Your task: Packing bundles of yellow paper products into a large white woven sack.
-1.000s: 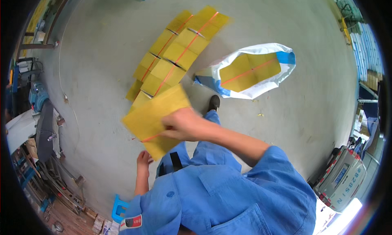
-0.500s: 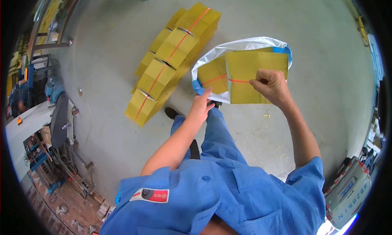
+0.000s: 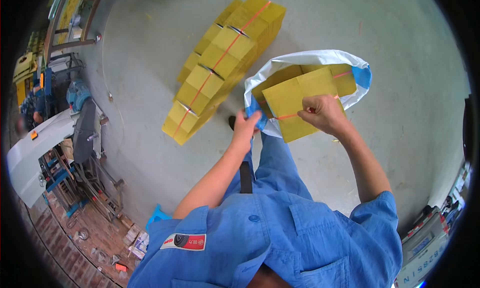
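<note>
Bundle (image 3: 287, 100), one by our count, yellow and bound by one red strap (image 3: 288, 117), is what the right hand (image 3: 325, 114) grasps: we see the fingers curled tight at the strap, the bundle beneath the fist and reaching out mostly to its left. We find it tilted over the mouth of one white bag (image 3: 300, 59), covering part of the near rim. In the bag we make out at least one other yellow bundle (image 3: 280, 82); the held one hides the full number. At the bag's left edge we see the left hand (image 3: 244, 129) clasping a blue patch (image 3: 260, 119), just apart from the held bundle. Farther left we count four bundles in the front row (image 3: 217, 58) on the grey floor (image 3: 390, 153); the row behind is partly hidden, so we cannot count it. Nearest us are one blue shirt (image 3: 270, 228) and one dark shoe (image 3: 232, 122)
</note>
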`<state>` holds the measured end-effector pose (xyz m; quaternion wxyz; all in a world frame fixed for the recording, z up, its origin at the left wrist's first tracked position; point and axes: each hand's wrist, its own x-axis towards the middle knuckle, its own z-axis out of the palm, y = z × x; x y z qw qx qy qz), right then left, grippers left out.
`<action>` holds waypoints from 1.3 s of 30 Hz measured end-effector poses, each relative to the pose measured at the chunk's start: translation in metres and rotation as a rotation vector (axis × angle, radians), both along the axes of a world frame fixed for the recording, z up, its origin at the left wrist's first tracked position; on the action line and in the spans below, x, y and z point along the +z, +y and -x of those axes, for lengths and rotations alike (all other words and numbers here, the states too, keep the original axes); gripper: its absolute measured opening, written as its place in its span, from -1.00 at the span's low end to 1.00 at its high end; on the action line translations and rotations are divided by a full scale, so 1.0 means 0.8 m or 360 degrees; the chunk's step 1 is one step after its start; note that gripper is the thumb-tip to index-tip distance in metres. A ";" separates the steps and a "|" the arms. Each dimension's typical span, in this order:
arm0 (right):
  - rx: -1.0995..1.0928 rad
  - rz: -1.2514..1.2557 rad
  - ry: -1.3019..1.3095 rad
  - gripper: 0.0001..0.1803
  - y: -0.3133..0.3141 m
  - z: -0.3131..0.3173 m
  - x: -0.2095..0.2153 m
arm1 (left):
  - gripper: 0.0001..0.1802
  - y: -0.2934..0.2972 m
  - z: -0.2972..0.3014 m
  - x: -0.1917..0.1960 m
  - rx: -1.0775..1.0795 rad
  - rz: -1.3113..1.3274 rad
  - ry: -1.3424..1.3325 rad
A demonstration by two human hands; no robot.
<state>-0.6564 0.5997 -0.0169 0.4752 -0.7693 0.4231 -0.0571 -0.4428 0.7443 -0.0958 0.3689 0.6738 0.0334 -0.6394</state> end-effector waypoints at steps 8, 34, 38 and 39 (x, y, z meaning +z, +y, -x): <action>-0.0144 -0.0065 0.0000 -0.70 0.001 -0.034 -0.002 | -0.52 -0.093 -0.069 -0.066 -0.0653 0.0314 -0.1222; -0.0995 0.0295 -0.0255 -0.61 0.033 -0.077 -0.064 | -0.76 0.025 0.002 -0.019 -0.0116 0.0233 0.0170; -0.0930 0.0384 -0.0376 -0.61 0.058 -0.094 -0.052 | -0.77 0.035 -0.018 0.018 -0.0043 0.0262 0.0268; -0.0834 0.0263 -0.0419 -0.62 0.063 -0.095 -0.045 | -0.77 0.032 -0.019 0.025 -0.0042 0.0259 0.0265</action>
